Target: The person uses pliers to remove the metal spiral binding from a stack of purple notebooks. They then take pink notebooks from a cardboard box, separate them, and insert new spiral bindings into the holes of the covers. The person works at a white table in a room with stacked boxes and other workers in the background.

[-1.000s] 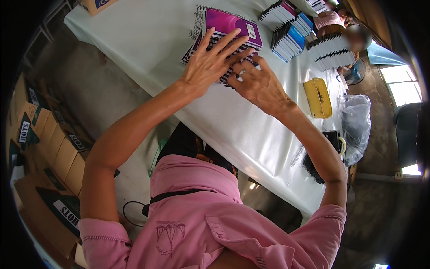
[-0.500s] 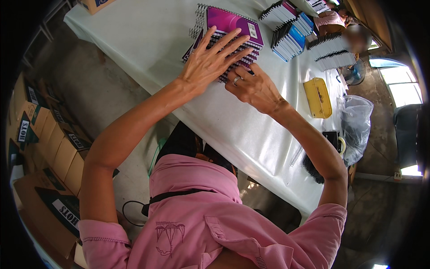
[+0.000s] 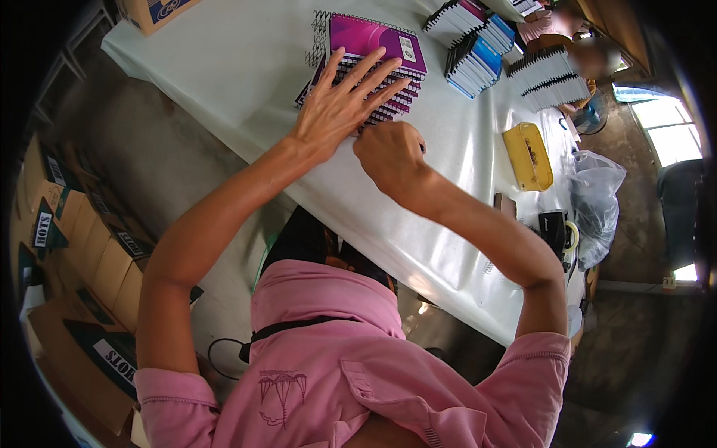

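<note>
1. The stack of purple notebooks sits on the white table.
2. The left hand lies flat on the stack, fingers spread wide.
3. The right hand is curled tight at the stack's near edge.
4. A yellow case lies well right of the stack.

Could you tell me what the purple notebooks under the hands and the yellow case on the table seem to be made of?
The purple notebooks look like glossy card covers over paper pages, bound by metal wire spirals, judging by the sheen and coils. The yellow case seems soft plastic or fabric; its surface is too small to tell.
</note>
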A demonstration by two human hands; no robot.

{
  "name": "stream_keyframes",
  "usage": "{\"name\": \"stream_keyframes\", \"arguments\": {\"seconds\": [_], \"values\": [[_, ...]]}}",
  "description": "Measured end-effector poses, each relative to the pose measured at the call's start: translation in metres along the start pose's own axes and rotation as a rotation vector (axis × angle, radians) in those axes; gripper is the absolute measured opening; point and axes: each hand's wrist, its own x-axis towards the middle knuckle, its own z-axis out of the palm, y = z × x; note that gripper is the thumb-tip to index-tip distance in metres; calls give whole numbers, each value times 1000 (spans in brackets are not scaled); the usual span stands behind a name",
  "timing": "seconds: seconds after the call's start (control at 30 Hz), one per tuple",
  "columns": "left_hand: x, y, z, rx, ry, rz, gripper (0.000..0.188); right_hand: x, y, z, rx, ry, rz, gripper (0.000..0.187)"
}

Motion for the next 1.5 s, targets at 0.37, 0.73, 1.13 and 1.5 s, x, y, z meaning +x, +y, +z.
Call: {"name": "stream_keyframes", "arguments": {"seconds": [0.37,0.73,1.13,1.5], "values": [[6,-8,-13,-222,-66,6,97,-54,97,131,187,561,198,40],[-1,17,-63,-1165,-48,-942,81,185,171,2,1313,-35,-331,100],[-16,0,-46,-1514,-56,-1437,86,127,159,61,1912,-289,-73,105],[32,-94,40,-1891,-714,-1028,56,3,8,79,2921,-22,-16,94]]}}
